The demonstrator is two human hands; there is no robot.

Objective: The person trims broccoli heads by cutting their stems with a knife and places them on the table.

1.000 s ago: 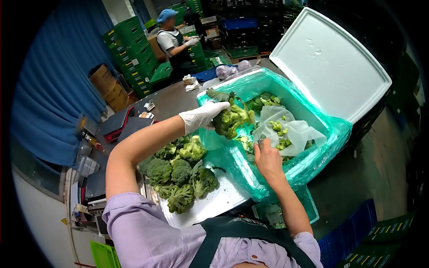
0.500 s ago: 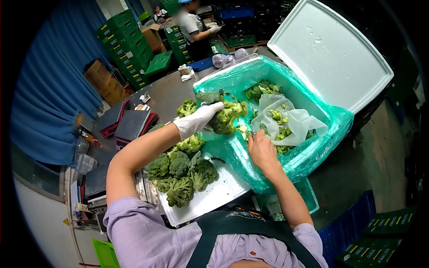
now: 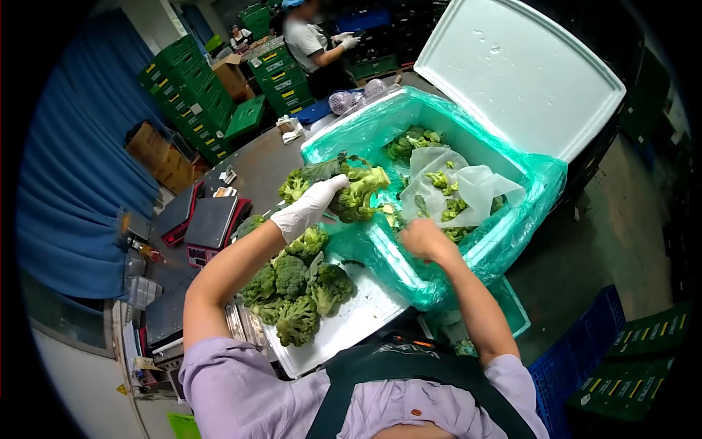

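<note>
My left hand, in a white glove, is closed around a broccoli head whose cut stalk points right. The held head is above the near left edge of a foam box lined with green plastic film. My bare right hand is curled closed over the box's near edge, right of the held broccoli and apart from it; what it grips is hidden. Inside the box are broccoli pieces and a translucent sheet with small florets on it. Several broccoli heads are piled on a white foam lid.
Another foam lid stands tilted behind the box. Weighing scales are on the table to the left. Stacked green crates stand at the back left, and a co-worker is beyond the table. A blue crate is low at right.
The view has shifted slightly. My right hand has turned and drawn into a tighter fist near the box edge. My left hand still holds the broccoli head, its stalk now pointing more to the right.
</note>
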